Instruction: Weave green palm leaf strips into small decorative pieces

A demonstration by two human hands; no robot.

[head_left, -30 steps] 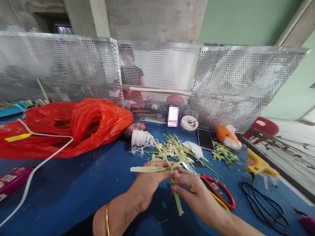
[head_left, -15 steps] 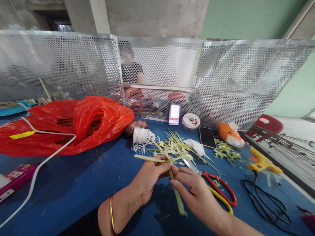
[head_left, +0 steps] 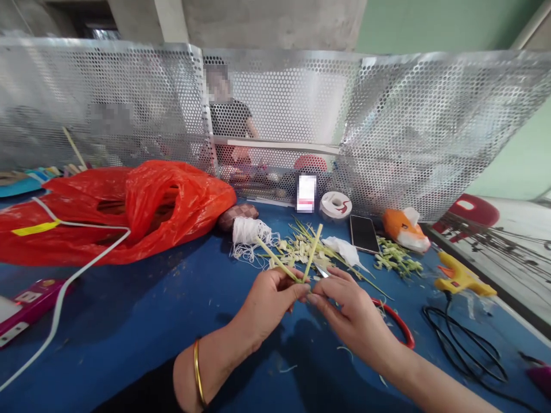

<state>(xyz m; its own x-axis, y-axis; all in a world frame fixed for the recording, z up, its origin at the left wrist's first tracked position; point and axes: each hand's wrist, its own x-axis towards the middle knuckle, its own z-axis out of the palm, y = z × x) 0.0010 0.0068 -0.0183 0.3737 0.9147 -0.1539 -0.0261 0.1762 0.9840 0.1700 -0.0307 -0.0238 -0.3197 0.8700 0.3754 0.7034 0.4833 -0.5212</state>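
Pale green plant strips (head_left: pixel 313 252) cross between my two hands, two of their ends sticking up in a V. My left hand (head_left: pixel 272 295) is closed, pinching the strips where they meet between thumb and fingers. Close against it, my right hand (head_left: pixel 344 301) is closed too, its thumb and fingertips at the same crossing. The lower ends of the strips are hidden by the fingers. Beneath my right hand lie scissors with a red handle (head_left: pixel 400 324), partly covered. Cut stems and pale scraps (head_left: pixel 297 249) are scattered just beyond the hands.
A red plastic bag (head_left: pixel 181 195), white string (head_left: pixel 249 232) and a tape roll (head_left: pixel 336 205) sit further back. At right are a phone (head_left: pixel 364 234), a tissue pack (head_left: pixel 404 229) and a yellow glue gun (head_left: pixel 462 275) with its cord. A perforated metal screen (head_left: pixel 279 109) stands behind; a person sits beyond it.
The strip that hung below my hands no longer shows there, and one strip now points up to the right. My right hand has shifted slightly and covers more of the scissors.
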